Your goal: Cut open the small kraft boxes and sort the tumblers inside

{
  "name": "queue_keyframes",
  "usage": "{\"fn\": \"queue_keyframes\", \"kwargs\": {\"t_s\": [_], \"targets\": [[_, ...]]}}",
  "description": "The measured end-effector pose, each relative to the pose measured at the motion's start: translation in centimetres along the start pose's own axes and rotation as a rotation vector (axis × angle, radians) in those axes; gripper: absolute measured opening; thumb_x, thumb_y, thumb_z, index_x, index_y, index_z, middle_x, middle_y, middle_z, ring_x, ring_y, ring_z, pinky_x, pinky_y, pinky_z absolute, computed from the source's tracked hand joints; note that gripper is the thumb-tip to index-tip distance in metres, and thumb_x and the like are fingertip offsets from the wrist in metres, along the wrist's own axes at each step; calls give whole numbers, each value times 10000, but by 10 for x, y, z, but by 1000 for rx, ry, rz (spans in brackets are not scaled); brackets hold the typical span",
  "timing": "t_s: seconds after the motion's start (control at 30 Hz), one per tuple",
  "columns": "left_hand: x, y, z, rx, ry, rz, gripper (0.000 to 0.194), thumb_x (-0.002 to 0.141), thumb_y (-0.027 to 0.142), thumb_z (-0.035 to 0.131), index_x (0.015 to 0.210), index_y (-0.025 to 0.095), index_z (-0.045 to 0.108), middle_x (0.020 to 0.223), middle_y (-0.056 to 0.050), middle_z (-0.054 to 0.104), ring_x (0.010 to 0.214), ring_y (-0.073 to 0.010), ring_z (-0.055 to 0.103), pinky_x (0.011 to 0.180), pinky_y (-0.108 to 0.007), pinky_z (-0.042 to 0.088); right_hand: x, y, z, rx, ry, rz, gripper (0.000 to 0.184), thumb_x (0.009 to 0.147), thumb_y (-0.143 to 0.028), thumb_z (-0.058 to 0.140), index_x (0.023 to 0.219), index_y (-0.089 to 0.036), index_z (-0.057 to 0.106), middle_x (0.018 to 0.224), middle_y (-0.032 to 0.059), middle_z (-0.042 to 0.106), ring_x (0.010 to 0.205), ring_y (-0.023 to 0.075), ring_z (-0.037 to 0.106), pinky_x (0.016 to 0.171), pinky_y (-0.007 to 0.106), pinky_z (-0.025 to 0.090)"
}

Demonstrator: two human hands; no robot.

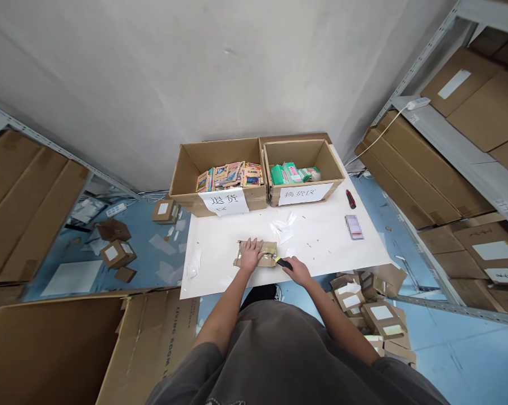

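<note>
A small, flattish brown cardboard package (271, 262) lies near the table's front edge, with what looks like clear tape along it. My left hand (250, 254) rests on top of it, fingers stretched out and lying flat. In my right hand (299, 271) is a black and yellow utility knife (284, 263), gripped by its handle. Its tip meets the right end of the package; I cannot tell how deep the blade goes. Crumpled white paper or plastic scraps (283, 228) lie just beyond the package.
Two open cartons stand at the back: one with colourful packs (230, 174), one with green boxes (291, 173). A red and black cutter (350, 199) and a pixelated stack (354, 227) lie right. Discarded boxes (380, 312) fill the floor at right. Loaded shelves (473, 163) flank the table.
</note>
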State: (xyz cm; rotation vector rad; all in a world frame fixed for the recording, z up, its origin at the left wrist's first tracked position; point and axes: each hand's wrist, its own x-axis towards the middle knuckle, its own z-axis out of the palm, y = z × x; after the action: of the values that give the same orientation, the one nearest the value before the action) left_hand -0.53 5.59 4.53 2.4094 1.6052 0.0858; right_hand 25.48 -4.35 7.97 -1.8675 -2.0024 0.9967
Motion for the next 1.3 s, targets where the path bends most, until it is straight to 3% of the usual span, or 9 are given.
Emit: {"fn": "queue_keyframes", "kwargs": {"t_s": [0.3, 0.47, 0.57, 0.63, 0.73, 0.87, 1.0, 1.17, 1.3], "targets": [[-8, 12, -7, -114, -20, -102, 526, 1006, 426, 507, 1520, 315, 503, 1577, -96, 503, 1528, -353, 318, 1262, -566, 189, 11, -10, 30, -141, 13, 79, 489, 1015, -413, 540, 1496, -358, 470, 1129, 115, 674, 958, 279, 682, 833, 329, 469], [-10, 13, -4, -121, 25, -130, 464, 1012, 401, 520, 1469, 330, 556, 1538, -88, 546, 1521, -333, 339, 1269, -550, 188, -11, 58, -15, -18, 223, 453, 495, 1039, -425, 430, 1506, -261, 430, 1025, 141, 708, 908, 290, 702, 820, 375, 482], [-7, 12, -2, -120, 33, -112, 478, 1002, 424, 545, 1468, 318, 553, 1540, -98, 541, 1518, -337, 343, 1265, -560, 190, -21, 82, -36, 22, 232, 353, 496, 1009, -459, 465, 1465, -262, 467, 1104, 131, 713, 990, 310, 695, 867, 391, 481], [-7, 12, -2, -114, 28, -96, 510, 995, 440, 553, 1484, 300, 535, 1573, -105, 504, 1528, -339, 323, 1266, -558, 185, -16, 71, -23, 151, 190, 301, 527, 968, -524, 519, 1434, -280, 481, 1047, 87, 722, 948, 302, 702, 845, 386, 499], [-8, 13, -6, -108, 6, -83, 553, 985, 459, 554, 1509, 285, 509, 1615, -101, 450, 1547, -337, 278, 1268, -530, 178, 3, 31, 28, 421, 150, 351, 678, 849, -620, 652, 1402, -277, 464, 957, 34, 721, 872, 279, 706, 769, 364, 538], [-9, 16, -23, -84, -70, -142, 605, 954, 499, 581, 1522, 314, 482, 1593, -99, 472, 1514, -352, 322, 1228, -525, 235, 34, -10, 80, 562, 183, 383, 705, 768, -591, 730, 1339, -260, 481, 1130, 65, 728, 1051, 286, 701, 855, 371, 558], [-14, 25, -36, -28, -82, -316, 630, 968, 531, 522, 1528, 247, 466, 1459, -168, 567, 1350, -382, 474, 1102, -545, 360, 74, -15, 70, 524, 243, 488, 711, 775, -590, 721, 1341, -248, 459, 1210, 94, 713, 1124, 283, 692, 938, 375, 539], [-34, 52, -25, -22, -155, -441, 731, 977, 562, 461, 1550, 110, 409, 1316, -251, 617, 1178, -386, 575, 975, -500, 440, 135, -26, 33, 431, 234, 492, 558, 868, -539, 614, 1328, -261, 463, 1138, 96, 724, 1103, 279, 706, 879, 368, 546], [-46, 49, -26, -60, -195, -402, 713, 989, 519, 436, 1578, 126, 358, 1421, -253, 565, 1231, -393, 563, 973, -502, 460, 134, -29, 30, 439, 224, 511, 591, 828, -563, 662, 1296, -249, 484, 1164, 104, 719, 1126, 292, 699, 919, 379, 545]]}}
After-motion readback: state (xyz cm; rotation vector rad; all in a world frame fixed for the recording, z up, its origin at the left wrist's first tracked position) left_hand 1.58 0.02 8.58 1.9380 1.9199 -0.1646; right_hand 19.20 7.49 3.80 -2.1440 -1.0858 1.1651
